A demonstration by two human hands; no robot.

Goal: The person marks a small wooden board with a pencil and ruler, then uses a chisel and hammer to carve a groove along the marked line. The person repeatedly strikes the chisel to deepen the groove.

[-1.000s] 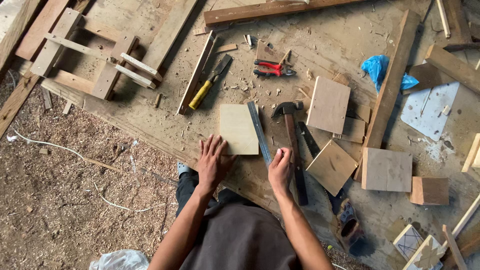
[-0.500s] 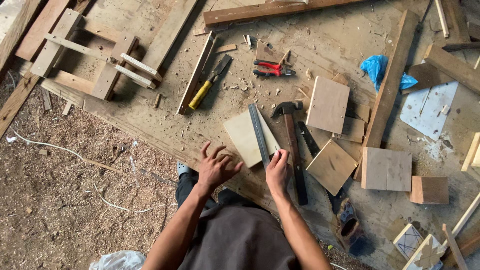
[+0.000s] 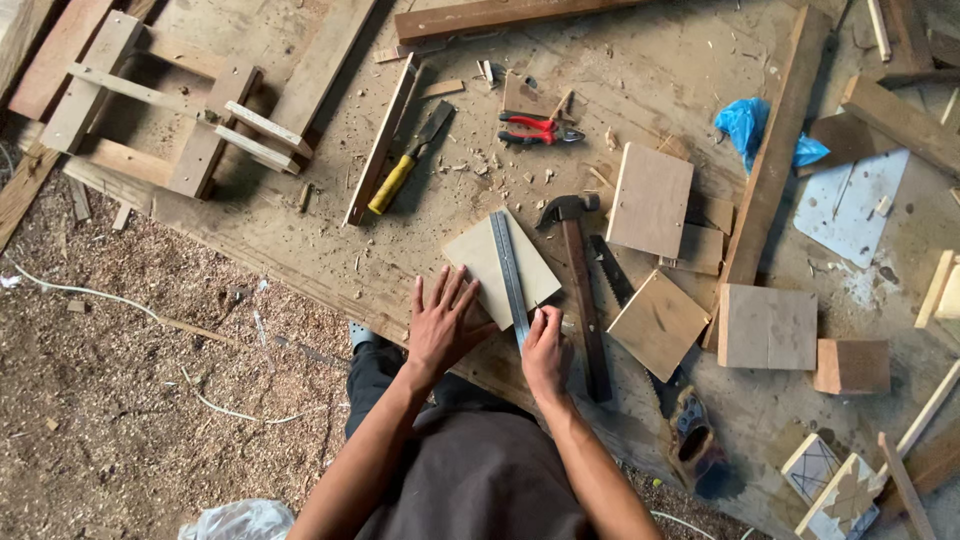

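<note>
Mid frame, just below centre: left hand (image 3: 440,325) lies flat w/ fingers spread, thumb side touching the near edge of the thin pale wood panel (image 3: 500,268). Right hand (image 3: 543,350) has fingers pinched together on the near end of the metal ruler (image 3: 510,275), which lies across the panel.

Panel looks light and stiff, prob slides easy, so press down flat. Ruler's thin and slick, best held at the end.

Count: 1 ruler, 1 pale panel, 1 hammer (image 3: 575,275), 1 red pliers (image 3: 540,128).
</note>
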